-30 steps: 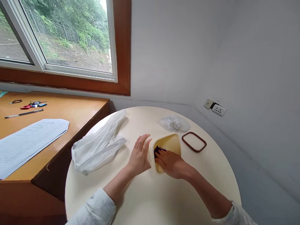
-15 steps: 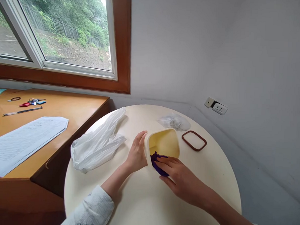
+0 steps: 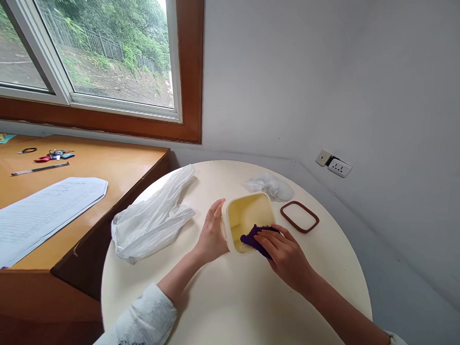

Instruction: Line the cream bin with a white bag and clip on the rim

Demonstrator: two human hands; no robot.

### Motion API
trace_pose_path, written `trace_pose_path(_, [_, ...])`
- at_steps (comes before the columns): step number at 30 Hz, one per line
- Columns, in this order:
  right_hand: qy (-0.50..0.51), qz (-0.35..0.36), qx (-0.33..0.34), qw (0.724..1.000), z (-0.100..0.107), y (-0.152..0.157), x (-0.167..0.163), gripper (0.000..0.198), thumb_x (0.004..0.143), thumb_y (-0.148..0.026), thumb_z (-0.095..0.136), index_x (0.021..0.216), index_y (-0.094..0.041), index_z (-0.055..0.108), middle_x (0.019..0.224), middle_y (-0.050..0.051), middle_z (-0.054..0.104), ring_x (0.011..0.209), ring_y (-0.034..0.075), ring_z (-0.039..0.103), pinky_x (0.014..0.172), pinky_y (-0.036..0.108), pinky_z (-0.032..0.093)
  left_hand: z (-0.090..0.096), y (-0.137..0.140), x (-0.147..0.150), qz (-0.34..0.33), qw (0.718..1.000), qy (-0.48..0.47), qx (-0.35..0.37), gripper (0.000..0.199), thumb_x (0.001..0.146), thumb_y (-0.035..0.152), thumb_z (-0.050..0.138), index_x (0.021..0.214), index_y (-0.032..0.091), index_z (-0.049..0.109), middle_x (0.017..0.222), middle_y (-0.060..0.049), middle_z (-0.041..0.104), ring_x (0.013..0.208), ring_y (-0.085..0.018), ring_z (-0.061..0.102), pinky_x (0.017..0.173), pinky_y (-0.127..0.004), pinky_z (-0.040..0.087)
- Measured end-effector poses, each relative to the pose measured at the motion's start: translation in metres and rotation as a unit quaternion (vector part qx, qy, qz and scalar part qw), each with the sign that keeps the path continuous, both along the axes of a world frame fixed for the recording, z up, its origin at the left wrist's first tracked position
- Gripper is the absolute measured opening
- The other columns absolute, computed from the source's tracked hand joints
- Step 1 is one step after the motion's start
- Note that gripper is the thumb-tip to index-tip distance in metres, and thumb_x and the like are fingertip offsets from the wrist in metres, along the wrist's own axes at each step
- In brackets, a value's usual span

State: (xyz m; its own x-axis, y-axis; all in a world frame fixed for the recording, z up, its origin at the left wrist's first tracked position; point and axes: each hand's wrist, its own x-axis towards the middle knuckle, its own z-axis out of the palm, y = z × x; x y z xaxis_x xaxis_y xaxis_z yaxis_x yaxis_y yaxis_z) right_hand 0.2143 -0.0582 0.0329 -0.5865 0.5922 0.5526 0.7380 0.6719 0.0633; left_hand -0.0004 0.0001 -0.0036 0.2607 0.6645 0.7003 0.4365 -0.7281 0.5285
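A pale yellow plastic food container [image 3: 251, 209] is tilted over the round table with its opening toward me. My left hand [image 3: 212, 230] grips its left side, fingers behind the wall and thumb hidden. In my right hand [image 3: 285, 254] is a dark purple cloth [image 3: 255, 235], pressed against the container's lower right rim and partly inside it. The fingers lie closed over the cloth. Right of the container, a brown-rimmed lid [image 3: 299, 217] with a clear or pale middle lies on the table.
A white plastic bag [image 3: 151, 222] lies on the round table's [image 3: 224, 314] left side, and a crumpled clear bag [image 3: 270, 186] at its back. The wooden desk [image 3: 131, 160] on the left holds papers [image 3: 45, 220], a pen [image 3: 39, 169] and keys [image 3: 57, 155].
My right hand has moved the purple cloth rightward and slightly up, from the container's lower left to its lower right rim. My left hand keeps its hold.
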Motion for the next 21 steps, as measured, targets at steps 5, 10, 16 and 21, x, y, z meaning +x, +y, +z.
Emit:
trace_pose_path(5, [0.007, 0.01, -0.007, 1.0, -0.006, 0.002, -0.01, 0.038, 0.079, 0.001, 0.04, 0.106, -0.016, 0.06, 0.093, 0.008, 0.07, 0.083, 0.019, 0.064, 0.083, 0.037, 0.048, -0.004, -0.001, -0.003, -0.001, 0.999, -0.019, -0.034, 0.103, 0.06, 0.034, 0.076, 0.139, 0.028, 0.01, 0.144, -0.015, 0.023, 0.132, -0.036, 0.025, 0.104, -0.055, 0.032])
trace_pose_path(10, [0.036, -0.021, -0.043, 0.998, -0.015, 0.003, -0.03, 0.034, 0.084, -0.01, 0.043, 0.116, -0.013, 0.054, 0.08, 0.007, 0.069, 0.066, 0.018, 0.061, 0.061, 0.03, 0.046, -0.006, -0.005, -0.002, 0.013, 0.997, -0.043, -0.067, 0.084, 0.071, 0.018, 0.065, 0.138, 0.028, 0.016, 0.141, -0.012, 0.031, 0.134, -0.028, 0.027, 0.108, -0.051, 0.028])
trace_pose_path(16, [0.121, -0.072, -0.067, 0.988, -0.005, 0.012, -0.069, 0.026, 0.082, -0.013, 0.04, 0.1, -0.014, 0.06, 0.071, 0.007, 0.065, 0.063, 0.017, 0.058, 0.058, 0.026, 0.041, -0.01, -0.003, 0.002, 0.068, 0.997, 0.007, -0.031, 0.105, 0.065, 0.024, 0.07, 0.142, 0.025, -0.002, 0.144, -0.019, 0.021, 0.137, -0.034, 0.015, 0.106, -0.059, 0.023])
trace_pose_path(21, [0.141, -0.055, -0.074, 0.986, 0.003, 0.015, -0.092, 0.021, 0.079, -0.012, 0.038, 0.085, -0.015, 0.059, 0.068, 0.006, 0.061, 0.061, 0.017, 0.054, 0.056, 0.027, 0.037, -0.013, 0.004, 0.0, 0.108, 0.994, 0.001, 0.026, 0.099, 0.073, 0.024, 0.063, 0.141, 0.023, -0.009, 0.145, -0.022, 0.014, 0.137, -0.037, 0.011, 0.105, -0.064, 0.014])
